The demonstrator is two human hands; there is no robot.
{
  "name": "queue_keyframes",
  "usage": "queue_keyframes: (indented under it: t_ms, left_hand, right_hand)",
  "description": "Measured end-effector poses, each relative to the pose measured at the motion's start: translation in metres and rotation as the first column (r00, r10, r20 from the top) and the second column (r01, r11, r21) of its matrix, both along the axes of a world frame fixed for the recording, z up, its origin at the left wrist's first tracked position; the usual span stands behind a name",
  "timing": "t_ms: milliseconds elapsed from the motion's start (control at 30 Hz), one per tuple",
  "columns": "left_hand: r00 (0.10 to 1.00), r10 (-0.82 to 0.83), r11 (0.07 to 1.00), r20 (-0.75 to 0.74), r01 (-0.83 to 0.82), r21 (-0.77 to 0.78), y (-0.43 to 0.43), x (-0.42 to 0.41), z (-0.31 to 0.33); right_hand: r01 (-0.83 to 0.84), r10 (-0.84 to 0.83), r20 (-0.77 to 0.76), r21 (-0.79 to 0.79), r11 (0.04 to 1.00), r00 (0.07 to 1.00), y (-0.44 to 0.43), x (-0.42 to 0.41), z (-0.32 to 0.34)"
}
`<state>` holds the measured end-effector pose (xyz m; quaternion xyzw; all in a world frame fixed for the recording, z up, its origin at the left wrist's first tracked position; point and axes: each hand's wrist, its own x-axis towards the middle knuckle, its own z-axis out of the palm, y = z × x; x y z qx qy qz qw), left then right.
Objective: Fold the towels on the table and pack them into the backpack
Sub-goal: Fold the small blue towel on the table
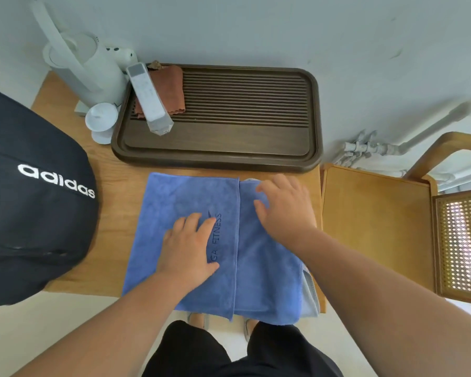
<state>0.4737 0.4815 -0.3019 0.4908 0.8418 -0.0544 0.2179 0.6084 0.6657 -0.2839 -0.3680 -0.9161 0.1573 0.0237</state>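
**Both hands flat on the blue towel**

The blue towel (191, 191) lies on the desk (106, 240) in front of the person, its left part folded over the right, and its near edge hangs off the desk. The left hand (188, 246) presses on the folded flap, fingers (193, 221) straight and released. The right hand (286, 210) lies on the right part, fingers spread and holding nothing. A pale towel (310, 297) shows under the right edge. The black backpack (33, 200) stands at the left. Behind the blue towel is a tray (215, 156) with a remote (147, 96) on it.
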Motion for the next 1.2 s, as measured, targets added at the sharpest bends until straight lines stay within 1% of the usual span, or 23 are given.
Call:
queue_keyframes:
  t_ms: [67,100,167,200,333,400,533,600,700,767,867,1100,1200]
  left_hand:
    - [0.999,0.033,0.981,0.026,-0.037,0.191,-0.009,0.014,0.001]
    - [0.995,0.06,0.976,0.074,-0.074,0.206,-0.013,0.022,0.004]
    - [0.983,0.106,0.986,0.152,-0.123,0.109,-0.018,0.039,0.01]
    - [0.979,0.119,0.99,0.165,-0.13,0.053,-0.02,0.048,0.012]
    - [0.967,0.187,0.98,0.171,-0.173,-0.094,-0.028,0.074,0.01]
    - [0.967,0.21,0.974,0.141,-0.194,-0.115,-0.035,0.081,0.003]
    - [0.975,0.207,0.978,0.076,-0.203,-0.054,-0.039,0.087,-0.004]
    - [0.975,0.213,0.977,0.064,-0.211,-0.036,-0.038,0.088,-0.004]
    - [0.976,0.211,0.977,0.053,-0.21,-0.016,-0.039,0.091,-0.004]
    - [0.98,0.196,0.981,0.042,-0.195,-0.006,-0.041,0.093,-0.004]
    - [0.982,0.182,0.983,0.057,-0.183,0.017,-0.047,0.094,-0.003]
    - [0.98,0.147,0.976,0.136,-0.166,0.144,-0.067,0.09,-0.013]
    - [0.974,0.117,0.974,0.192,-0.15,0.167,-0.074,0.085,-0.013]
  right_hand:
    - [-0.063,0.07,0.038,-0.174,0.983,0.997,-0.015,0.001,-0.002]
    - [-0.098,0.119,0.09,-0.21,0.973,0.989,-0.021,0.002,-0.003]
    - [-0.18,0.216,0.209,-0.178,0.967,0.954,-0.029,0.006,-0.008]
    - [-0.214,0.247,0.248,-0.153,0.965,0.937,-0.03,0.009,-0.01]
    - [-0.284,0.308,0.32,-0.12,0.951,0.896,-0.025,0.014,-0.016]
    - [-0.317,0.334,0.346,-0.106,0.942,0.877,-0.023,0.014,-0.017]
    - [-0.342,0.356,0.432,-0.113,0.933,0.829,-0.017,0.018,-0.023]
    - [-0.338,0.353,0.436,-0.115,0.934,0.828,-0.018,0.018,-0.022]
    - [-0.331,0.335,0.348,-0.073,0.941,0.875,-0.027,0.01,-0.016]
    - [-0.308,0.325,0.311,-0.103,0.946,0.893,-0.034,0.003,-0.014]
    - [-0.24,0.299,0.346,-0.204,0.949,0.889,-0.041,-0.006,-0.015]
    - [-0.1,0.208,0.417,-0.266,0.959,0.885,-0.045,-0.023,-0.011]
    - [-0.063,0.176,0.412,-0.272,0.96,0.894,-0.046,-0.027,-0.01]
